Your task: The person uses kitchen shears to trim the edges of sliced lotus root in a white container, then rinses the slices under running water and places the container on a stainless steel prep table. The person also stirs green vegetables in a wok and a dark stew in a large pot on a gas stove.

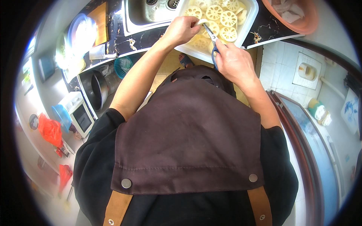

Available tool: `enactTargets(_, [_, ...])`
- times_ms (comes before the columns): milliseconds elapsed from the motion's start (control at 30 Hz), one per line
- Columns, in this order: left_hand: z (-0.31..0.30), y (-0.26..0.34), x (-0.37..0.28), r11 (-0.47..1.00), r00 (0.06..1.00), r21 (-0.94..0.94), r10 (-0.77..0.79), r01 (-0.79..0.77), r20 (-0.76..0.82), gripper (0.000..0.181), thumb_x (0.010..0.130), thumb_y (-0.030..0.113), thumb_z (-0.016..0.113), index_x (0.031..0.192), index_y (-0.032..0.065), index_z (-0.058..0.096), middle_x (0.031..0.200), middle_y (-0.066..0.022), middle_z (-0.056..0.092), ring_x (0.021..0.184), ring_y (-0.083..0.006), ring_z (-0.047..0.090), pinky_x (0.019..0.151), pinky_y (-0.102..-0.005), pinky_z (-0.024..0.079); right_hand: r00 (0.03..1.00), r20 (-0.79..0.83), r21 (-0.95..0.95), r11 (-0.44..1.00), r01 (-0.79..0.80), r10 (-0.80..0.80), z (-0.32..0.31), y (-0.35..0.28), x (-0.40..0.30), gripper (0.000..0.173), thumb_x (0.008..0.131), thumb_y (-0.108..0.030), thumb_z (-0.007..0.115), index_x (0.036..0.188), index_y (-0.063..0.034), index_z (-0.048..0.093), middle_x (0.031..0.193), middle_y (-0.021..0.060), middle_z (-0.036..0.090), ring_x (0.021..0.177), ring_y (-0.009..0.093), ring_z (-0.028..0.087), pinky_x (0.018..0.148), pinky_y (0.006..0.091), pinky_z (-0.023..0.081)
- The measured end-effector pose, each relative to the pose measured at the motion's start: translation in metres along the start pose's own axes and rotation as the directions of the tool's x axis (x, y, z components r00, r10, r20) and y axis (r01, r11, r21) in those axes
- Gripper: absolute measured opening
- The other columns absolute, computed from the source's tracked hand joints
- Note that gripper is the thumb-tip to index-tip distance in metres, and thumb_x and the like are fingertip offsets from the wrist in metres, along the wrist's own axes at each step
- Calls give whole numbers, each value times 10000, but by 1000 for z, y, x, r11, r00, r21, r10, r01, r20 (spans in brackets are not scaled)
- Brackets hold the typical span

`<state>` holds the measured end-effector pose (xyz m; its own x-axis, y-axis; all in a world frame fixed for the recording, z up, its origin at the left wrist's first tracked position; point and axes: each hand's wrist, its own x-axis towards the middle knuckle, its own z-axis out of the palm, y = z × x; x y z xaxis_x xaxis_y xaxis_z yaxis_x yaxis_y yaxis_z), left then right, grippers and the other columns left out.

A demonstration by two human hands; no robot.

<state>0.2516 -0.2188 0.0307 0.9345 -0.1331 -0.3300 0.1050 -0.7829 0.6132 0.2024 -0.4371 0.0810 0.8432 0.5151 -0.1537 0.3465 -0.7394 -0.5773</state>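
Note:
My left hand [182, 30] pinches a slice of lotus root [202, 21] between thumb and fingers, over the near part of a white plastic tub [251, 19]. In my right hand [235, 61] is a pair of scissors [210, 33] with dark blue handles. Their blade tips meet the edge of the held slice; whether the blades are apart is too small to tell. Several more round lotus root slices [228, 19] with holes lie in the tub, apparently in liquid. The tub's near edge juts past the front of the counter.
A steel sink [135, 17] adjoins the tub on the left. Farther left are a wooden cutting board [99, 24] and a cleaver [97, 52] near the counter edge. An orange basin [308, 22] with pale pieces stands at right. Below hangs a glass door [314, 141] beside a squat toilet [307, 71].

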Motion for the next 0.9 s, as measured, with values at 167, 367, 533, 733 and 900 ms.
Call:
enactTargets(167, [7,-4,-1,995,985,33,97,-94,-140,216,830,216,653,948,36,672,768,-162,656,713,-293,642,688,-360,504,986,134,394,908,-143,97,-12,2,12,388,846,-189,586,1193,-19,614,740,167,628,624,258,613,623,365,503])
enactTargets(367, [9,-3,1,997,997,-76,-1,-5,-81,236,847,202,661,1009,31,667,800,-141,678,712,-235,651,696,-329,505,893,404,865,235,-444,199,-7,27,9,305,924,-43,514,1207,-16,623,776,52,621,502,73,518,469,206,426])
enactTargets(533, [11,-5,4,992,988,-113,32,-50,-149,246,830,215,668,991,30,673,802,-153,677,735,-285,665,709,-345,513,978,132,542,814,-209,163,-9,17,2,367,873,-159,602,1191,24,615,734,101,643,538,88,546,515,248,425])
enactTargets(733, [10,-6,6,996,994,-88,-6,-4,-112,286,854,217,672,1047,8,654,848,-132,687,741,-197,642,703,-310,499,918,367,873,283,-396,152,6,21,4,288,922,-144,540,1144,30,600,783,127,640,623,171,610,601,291,497])
enactTargets(900, [1,-2,3,992,994,-127,-29,15,-108,279,853,223,680,1037,15,658,838,-123,684,734,-197,639,707,-315,501,911,394,919,-60,-389,118,6,29,4,316,937,-104,548,1225,20,586,778,77,624,565,106,561,522,223,456])
